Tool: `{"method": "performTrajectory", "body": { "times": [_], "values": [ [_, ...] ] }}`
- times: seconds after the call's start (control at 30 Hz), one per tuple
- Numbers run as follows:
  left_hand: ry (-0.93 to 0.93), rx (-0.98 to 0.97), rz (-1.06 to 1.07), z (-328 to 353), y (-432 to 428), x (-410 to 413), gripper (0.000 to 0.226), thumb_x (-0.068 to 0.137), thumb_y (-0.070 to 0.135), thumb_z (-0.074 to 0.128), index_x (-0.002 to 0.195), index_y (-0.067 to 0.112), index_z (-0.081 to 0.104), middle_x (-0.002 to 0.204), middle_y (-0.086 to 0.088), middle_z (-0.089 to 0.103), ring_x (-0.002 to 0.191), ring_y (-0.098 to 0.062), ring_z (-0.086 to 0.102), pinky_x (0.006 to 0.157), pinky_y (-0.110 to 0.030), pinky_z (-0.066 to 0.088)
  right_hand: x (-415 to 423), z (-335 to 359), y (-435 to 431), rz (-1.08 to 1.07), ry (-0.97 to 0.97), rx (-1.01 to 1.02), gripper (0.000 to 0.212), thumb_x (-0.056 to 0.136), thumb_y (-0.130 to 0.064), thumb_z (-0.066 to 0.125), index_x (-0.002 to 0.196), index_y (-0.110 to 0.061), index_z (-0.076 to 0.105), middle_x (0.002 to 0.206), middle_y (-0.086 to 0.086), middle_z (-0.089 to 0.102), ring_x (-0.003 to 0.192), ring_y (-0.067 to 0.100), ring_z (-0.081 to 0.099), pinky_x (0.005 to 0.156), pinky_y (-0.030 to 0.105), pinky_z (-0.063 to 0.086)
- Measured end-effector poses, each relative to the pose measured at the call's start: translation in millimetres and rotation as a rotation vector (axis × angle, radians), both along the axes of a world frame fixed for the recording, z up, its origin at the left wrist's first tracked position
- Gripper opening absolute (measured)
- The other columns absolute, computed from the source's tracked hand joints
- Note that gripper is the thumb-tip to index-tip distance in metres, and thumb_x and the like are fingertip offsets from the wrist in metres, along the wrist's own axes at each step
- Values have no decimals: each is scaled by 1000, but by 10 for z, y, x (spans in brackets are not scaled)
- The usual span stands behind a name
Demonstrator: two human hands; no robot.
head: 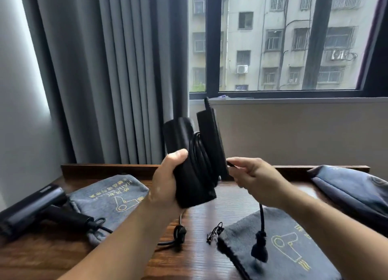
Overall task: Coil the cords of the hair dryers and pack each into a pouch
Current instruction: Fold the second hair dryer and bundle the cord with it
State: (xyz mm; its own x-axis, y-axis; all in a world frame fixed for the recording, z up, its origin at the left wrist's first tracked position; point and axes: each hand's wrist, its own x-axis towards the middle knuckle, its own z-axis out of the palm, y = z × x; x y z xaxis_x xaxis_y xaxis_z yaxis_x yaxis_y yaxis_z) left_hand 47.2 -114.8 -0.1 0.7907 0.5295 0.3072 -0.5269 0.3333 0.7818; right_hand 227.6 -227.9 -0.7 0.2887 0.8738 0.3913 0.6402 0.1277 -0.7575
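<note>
1. Grips the folded hair dryer in the left hand, thumb and fingers curled round its lower body, raised above the middle of the table.
2. Pinches the cord between thumb and fingertips of the right hand, just beside the dryer's right side, with several loops already wound round the body.
3. Leaves the plug dangling on a short tail below the right hand, over the grey pouch at the table's near right edge.
4. Shows a second hair dryer lying at the left edge, partly on another pouch, with a second plug near the front middle, so probably not yet coiled.
5. Shows a darker pouch at the far right corner; cannot tell whether filled.
6. Risks the loops springing loose if the right pinch slackens before the tail is tucked under a turn.
7. Risks the swinging plug catching the drawstring at the near pouch's mouth, dragging fabric and spoiling the coil.
8. Risks the dryer twisting or slipping, held low by one hand only, if the next turn is pulled hard.
9. Risks a kink where the cord leaves the handle if wound too tight.
</note>
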Motion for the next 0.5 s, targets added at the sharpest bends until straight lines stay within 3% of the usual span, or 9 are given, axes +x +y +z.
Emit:
{"method": "performTrajectory", "body": {
  "times": [0.07,0.13,0.3,0.4,0.43,0.5],
  "values": [
    [-30,-104,176,55,40,96,54,79,28,68,125,0,66,124,-30,66,102,-38,68,84,-50,60,-120,-113,37,-69,-51,-21,32,102,-23,56,99,-52,69,57,-8,49,52,10,37,48,24,31],
    [-46,-147,317,90,86,150,75,71,33,76,138,5,54,129,-28,62,106,-40,65,83,-51,58,-257,-208,79,-147,-97,-24,29,103,-23,53,99,-48,67,57,-9,55,50,4,43,51,21,35],
    [7,33,645,18,204,151,50,72,28,80,118,18,62,111,-20,68,99,-45,69,81,-69,56,-519,-369,-20,-149,-34,-210,18,104,-27,50,102,-29,67,61,-6,61,44,1,45,46,17,34],
    [164,252,864,-75,285,105,54,64,42,83,111,25,62,99,-2,73,94,-29,72,82,-58,60,-598,-273,-163,-124,-218,-329,17,103,-30,50,100,-24,65,69,-4,70,48,-2,53,50,13,36],
    [209,320,907,-118,303,98,57,64,45,83,113,25,61,98,0,73,93,-23,72,83,-54,61,-626,-227,-202,-111,-246,-332,13,103,-28,50,107,-27,62,71,-4,71,51,-3,55,52,13,38],
    [285,454,953,-175,289,96,60,65,48,81,117,27,58,99,3,71,91,-16,71,82,-47,61,-706,-138,-272,-61,-192,-308,31,101,-21,50,122,-44,49,74,-6,73,53,1,57,54,16,43]
  ]
}}
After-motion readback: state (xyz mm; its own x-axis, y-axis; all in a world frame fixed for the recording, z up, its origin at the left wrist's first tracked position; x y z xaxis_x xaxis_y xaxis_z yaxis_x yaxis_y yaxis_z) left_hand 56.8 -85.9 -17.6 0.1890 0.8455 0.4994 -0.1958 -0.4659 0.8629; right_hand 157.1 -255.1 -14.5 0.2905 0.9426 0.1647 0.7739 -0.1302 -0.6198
